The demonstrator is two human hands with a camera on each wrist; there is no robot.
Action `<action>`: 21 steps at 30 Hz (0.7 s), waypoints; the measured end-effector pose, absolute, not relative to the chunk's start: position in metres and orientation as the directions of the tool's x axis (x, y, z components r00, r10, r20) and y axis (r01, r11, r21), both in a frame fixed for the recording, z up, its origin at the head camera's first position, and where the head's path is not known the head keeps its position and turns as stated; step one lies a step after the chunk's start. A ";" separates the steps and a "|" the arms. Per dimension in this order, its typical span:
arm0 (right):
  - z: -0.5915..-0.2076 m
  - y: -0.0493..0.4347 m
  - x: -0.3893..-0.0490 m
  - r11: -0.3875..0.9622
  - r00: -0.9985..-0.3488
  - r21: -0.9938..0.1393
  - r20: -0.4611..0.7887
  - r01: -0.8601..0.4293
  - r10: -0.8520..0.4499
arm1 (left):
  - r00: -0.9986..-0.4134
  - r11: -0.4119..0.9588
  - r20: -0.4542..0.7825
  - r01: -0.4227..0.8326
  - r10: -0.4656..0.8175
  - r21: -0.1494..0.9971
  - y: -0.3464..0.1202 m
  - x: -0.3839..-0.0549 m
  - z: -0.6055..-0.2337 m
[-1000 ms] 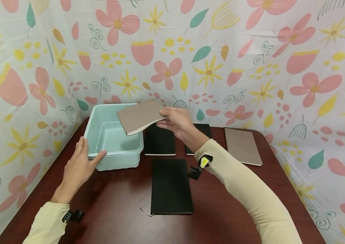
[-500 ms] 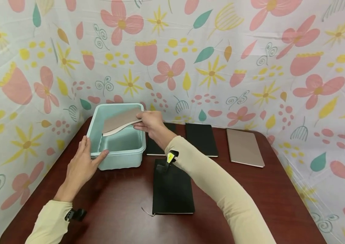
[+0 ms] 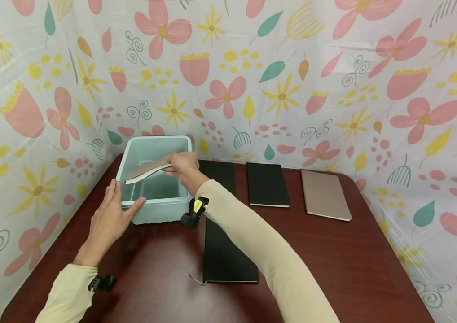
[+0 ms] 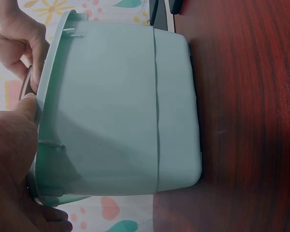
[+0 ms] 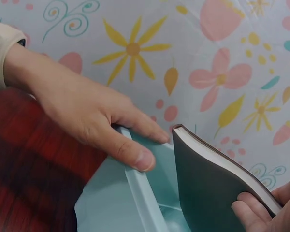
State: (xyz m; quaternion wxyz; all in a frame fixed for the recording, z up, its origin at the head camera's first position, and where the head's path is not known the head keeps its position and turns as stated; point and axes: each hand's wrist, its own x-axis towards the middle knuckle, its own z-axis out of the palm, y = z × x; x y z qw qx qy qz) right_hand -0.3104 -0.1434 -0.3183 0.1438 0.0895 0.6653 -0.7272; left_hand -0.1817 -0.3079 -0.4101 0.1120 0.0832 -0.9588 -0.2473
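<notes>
My right hand pinches a beige notebook at its right end, thumb on top and fingers below. In the head view the notebook hangs tilted inside the mouth of a pale blue-green plastic bin, its far end near the left wall. Its shaded underside and white page edges show in the right wrist view, where the notebook appears dark. My left hand rests on the bin's front left corner, thumb over the front rim and fingers fairly straight along the left side. The bin's floor is partly hidden.
Right of the bin lie a black notebook, partly behind the right arm, another black notebook and a beige notebook. A third black notebook with a ribbon lies in front. A flowered curtain surrounds the dark wooden table.
My right hand has carried the beige notebook leftward and down, from above the bin's right side into its mouth. My left hand has stayed at the bin's corner.
</notes>
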 end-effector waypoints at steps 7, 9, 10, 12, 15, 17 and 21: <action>-0.330 -0.151 -0.313 -0.060 -0.936 -0.934 -0.349 0.352 -0.052 | -0.963 0.861 0.168 -0.101 -0.210 0.498 -0.308 -0.181 -0.410; -0.335 -0.152 -0.316 -0.058 -0.933 -0.931 -0.357 0.359 -0.043 | -0.962 0.862 0.175 -0.097 -0.209 0.498 -0.308 -0.180 -0.410; -0.337 -0.153 -0.317 -0.056 -0.931 -0.930 -0.363 0.364 -0.040 | -0.962 0.863 0.177 -0.095 -0.208 0.497 -0.308 -0.180 -0.410; -0.341 -0.154 -0.319 -0.055 -0.928 -0.926 -0.371 0.373 -0.036 | -0.961 0.864 0.182 -0.093 -0.208 0.494 -0.308 -0.180 -0.410; -0.346 -0.157 -0.323 -0.056 -0.921 -0.919 -0.389 0.390 -0.036 | -0.960 0.865 0.184 -0.094 -0.209 0.492 -0.308 -0.179 -0.411; -0.349 -0.159 -0.325 -0.045 -0.917 -0.916 -0.397 0.399 -0.034 | -0.960 0.866 0.184 -0.096 -0.211 0.490 -0.308 -0.179 -0.411; -0.352 -0.162 -0.329 -0.009 -0.911 -0.911 -0.411 0.412 -0.020 | -0.960 0.868 0.182 -0.098 -0.211 0.487 -0.306 -0.179 -0.410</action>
